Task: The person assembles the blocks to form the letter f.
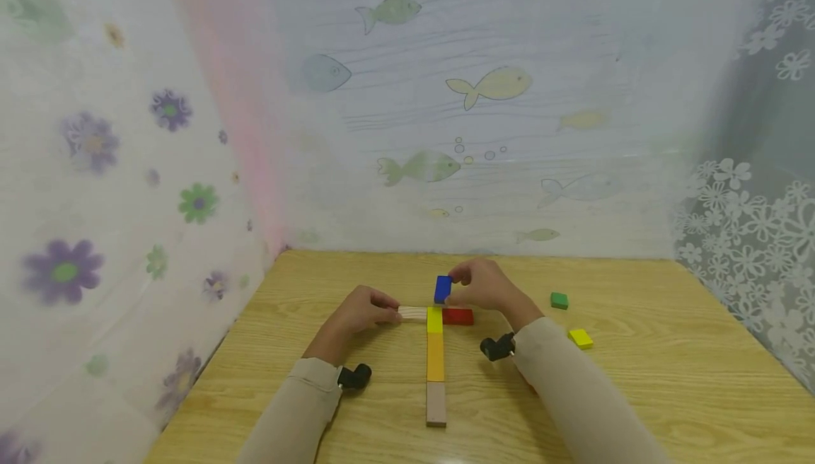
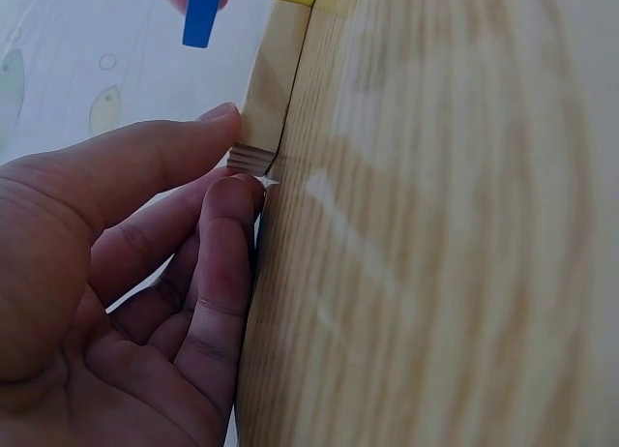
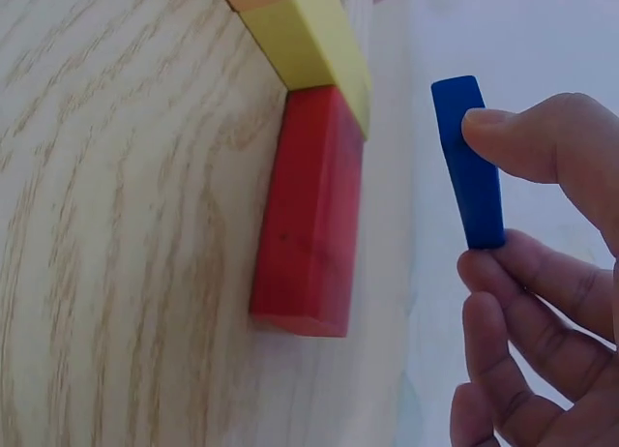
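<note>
My right hand (image 1: pixel 487 286) pinches a blue block (image 1: pixel 443 289) between thumb and fingers, held above the far end of a row of blocks. At the left, my left hand (image 1: pixel 359 310) grips the outer end of a plain wooden block (image 1: pixel 413 313) with thumb and forefinger. That block lies on the table against a yellow block (image 1: pixel 434 320), and a red block (image 1: pixel 458 317) extends from the yellow one's other side. Toward me the row goes on with an orange block (image 1: pixel 435 356) and a brownish block (image 1: pixel 436 404). In the right wrist view, the blue block (image 3: pixel 469 166) is apart from the red one.
Farther right on the wooden table (image 1: pixel 668 379) lie a small green block (image 1: pixel 559 300) and a yellow square block (image 1: pixel 581 339). Behind the table hangs a pale sheet (image 1: pixel 496 117) printed with fish, and a flowered sheet (image 1: pixel 127 188) borders the left side.
</note>
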Tool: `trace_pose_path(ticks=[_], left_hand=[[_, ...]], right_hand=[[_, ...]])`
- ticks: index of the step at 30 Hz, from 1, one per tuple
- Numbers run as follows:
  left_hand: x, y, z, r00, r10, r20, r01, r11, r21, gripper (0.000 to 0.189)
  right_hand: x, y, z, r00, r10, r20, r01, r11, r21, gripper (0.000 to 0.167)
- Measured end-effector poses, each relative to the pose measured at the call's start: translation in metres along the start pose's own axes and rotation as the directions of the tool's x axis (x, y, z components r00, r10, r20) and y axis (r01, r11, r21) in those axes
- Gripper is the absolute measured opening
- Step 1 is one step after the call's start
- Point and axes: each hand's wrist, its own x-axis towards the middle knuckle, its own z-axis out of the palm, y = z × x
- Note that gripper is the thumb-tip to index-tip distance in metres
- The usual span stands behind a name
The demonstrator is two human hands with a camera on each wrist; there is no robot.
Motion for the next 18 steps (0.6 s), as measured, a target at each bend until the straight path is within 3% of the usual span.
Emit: trace_pose_path(ticks=[18], left_hand=[[0.002, -0.003, -0.001, 1.0, 0.017, 0.002, -0.017, 1.0, 0.018, 0.026]], right_hand=[[0.01, 0.0, 0.016, 0.999, 0.036, 0.005, -0.036, 0.999, 0.032, 0.051]])
